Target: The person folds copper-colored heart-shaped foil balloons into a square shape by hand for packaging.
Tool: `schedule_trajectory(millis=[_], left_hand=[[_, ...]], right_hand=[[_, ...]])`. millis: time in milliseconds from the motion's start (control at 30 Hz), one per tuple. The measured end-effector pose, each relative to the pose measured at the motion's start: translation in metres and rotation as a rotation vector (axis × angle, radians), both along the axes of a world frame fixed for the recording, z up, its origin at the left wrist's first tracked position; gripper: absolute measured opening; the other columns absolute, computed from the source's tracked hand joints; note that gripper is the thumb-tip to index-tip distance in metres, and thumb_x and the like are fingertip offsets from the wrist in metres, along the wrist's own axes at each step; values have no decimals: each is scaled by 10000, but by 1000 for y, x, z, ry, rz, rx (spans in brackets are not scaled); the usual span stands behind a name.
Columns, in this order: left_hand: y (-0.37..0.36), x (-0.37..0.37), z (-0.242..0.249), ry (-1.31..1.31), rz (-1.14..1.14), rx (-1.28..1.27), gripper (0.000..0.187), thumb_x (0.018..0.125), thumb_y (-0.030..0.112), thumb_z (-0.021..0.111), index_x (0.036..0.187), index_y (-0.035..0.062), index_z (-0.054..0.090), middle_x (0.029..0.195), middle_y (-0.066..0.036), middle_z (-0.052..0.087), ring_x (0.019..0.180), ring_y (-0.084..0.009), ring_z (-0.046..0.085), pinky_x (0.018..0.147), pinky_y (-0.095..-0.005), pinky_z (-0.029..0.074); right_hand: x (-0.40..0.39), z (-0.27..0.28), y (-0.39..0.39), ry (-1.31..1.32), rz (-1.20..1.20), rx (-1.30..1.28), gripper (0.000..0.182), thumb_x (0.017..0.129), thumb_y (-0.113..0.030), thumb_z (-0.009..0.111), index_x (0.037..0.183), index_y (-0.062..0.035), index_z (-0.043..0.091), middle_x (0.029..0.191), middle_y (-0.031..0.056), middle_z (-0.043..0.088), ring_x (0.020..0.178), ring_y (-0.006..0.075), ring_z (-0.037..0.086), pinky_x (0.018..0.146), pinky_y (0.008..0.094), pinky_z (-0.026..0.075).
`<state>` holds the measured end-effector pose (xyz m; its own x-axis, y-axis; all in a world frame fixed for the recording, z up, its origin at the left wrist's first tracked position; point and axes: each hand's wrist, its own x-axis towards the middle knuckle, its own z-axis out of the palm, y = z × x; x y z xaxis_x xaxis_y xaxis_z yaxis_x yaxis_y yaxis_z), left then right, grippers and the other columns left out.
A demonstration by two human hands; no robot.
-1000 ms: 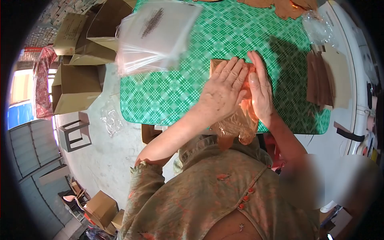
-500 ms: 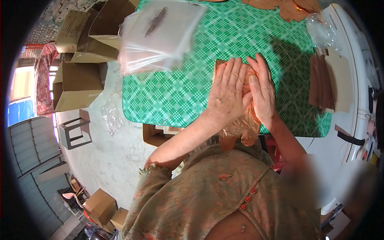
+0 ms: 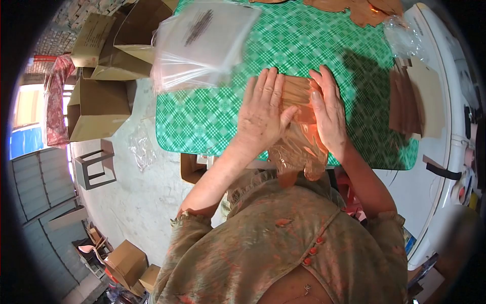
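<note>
On the green plaid tabletop (image 3: pixel 192 121), a shiny orange-brown film-like piece (image 3: pixel 298 101) lies between my hands, and its crumpled lower end hangs over the front edge. My left hand (image 3: pixel 260 111) rests flat along its left side, fingers stretched out and thumb reaching onto it. Along the right side lies my right hand (image 3: pixel 329 111), fingers extended and tilted on its edge, touching the piece. Neither hand is closed around anything.
Clear plastic bags (image 3: pixel 202 45) are stacked at the table's back left. Brown sheets (image 3: pixel 405 101) and a cream card (image 3: pixel 428 96) lie at the right. More orange-brown pieces (image 3: pixel 369 10) are at the back. Open cardboard boxes (image 3: pixel 104 101) stand left.
My left hand has moved left off the middle of the orange-brown piece, uncovering more of it. My right hand has shifted only slightly.
</note>
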<state>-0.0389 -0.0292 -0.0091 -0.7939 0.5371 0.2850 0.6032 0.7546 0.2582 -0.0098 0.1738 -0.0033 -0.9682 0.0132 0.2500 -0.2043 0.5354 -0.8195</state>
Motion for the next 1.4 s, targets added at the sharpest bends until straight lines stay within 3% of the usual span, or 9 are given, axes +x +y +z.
schedule_trajectory(millis=[200,333,533,667,767,900,933,1033,1400], left_hand=[[-17,-20,34,20,-134,25,605,1112,363,509,1649,101,418,1708,-112,408,1604,-316,325,1326,-522,197],[-6,-31,14,7,-336,-25,619,1113,394,507,1653,106,415,1709,-120,403,1606,-308,321,1330,-509,199],[-4,-30,7,36,-368,-121,618,1120,398,484,1661,109,401,1726,-133,366,1609,-321,304,1330,-504,208],[-4,-30,6,48,-379,-140,616,1123,393,475,1665,111,393,1727,-132,363,1606,-320,308,1327,-505,214],[-4,-31,4,57,-382,-154,613,1124,386,473,1668,115,390,1729,-129,360,1607,-315,308,1327,-502,215],[-4,-32,4,57,-379,-143,598,1127,363,467,1668,118,392,1728,-121,365,1608,-305,309,1329,-492,216],[-4,-32,4,57,-379,-141,595,1128,357,466,1667,119,393,1728,-119,367,1608,-304,309,1329,-490,217],[-4,-32,1,82,-373,-153,592,1128,395,449,1654,127,417,1720,-113,381,1603,-296,311,1332,-484,208],[-5,-30,6,76,-391,-138,599,1121,362,495,1668,138,403,1721,-116,384,1600,-308,330,1320,-488,234]], right_hand=[[-1,-1,0,-12,-11,-4,602,1141,-323,471,1631,-20,297,1551,252,506,1437,402,486,1191,502,404],[-1,-3,-1,-1,-9,-23,596,1141,-318,470,1628,-18,303,1547,257,511,1416,397,512,1184,499,410],[0,2,1,39,10,-60,553,1132,-231,502,1613,-13,339,1549,250,520,1417,378,525,1184,473,419],[4,2,13,-75,78,-369,594,1088,-139,577,1628,-28,355,1582,244,504,1514,356,449,1220,444,392],[34,13,33,84,111,152,616,1057,-121,612,1620,-26,383,1606,237,485,1567,375,380,1245,453,367],[88,29,50,8,253,258,770,917,-205,777,1590,-15,456,1656,193,439,1600,397,316,1299,538,267],[100,19,53,83,280,316,862,814,-262,848,1565,-17,503,1651,174,444,1599,386,317,1308,560,234],[120,14,48,64,338,610,910,743,-262,868,1550,-20,525,1627,162,472,1577,373,360,1305,571,237],[105,3,28,372,243,499,403,814,4,703,1214,30,739,1290,142,696,1339,349,613,1139,485,536]])
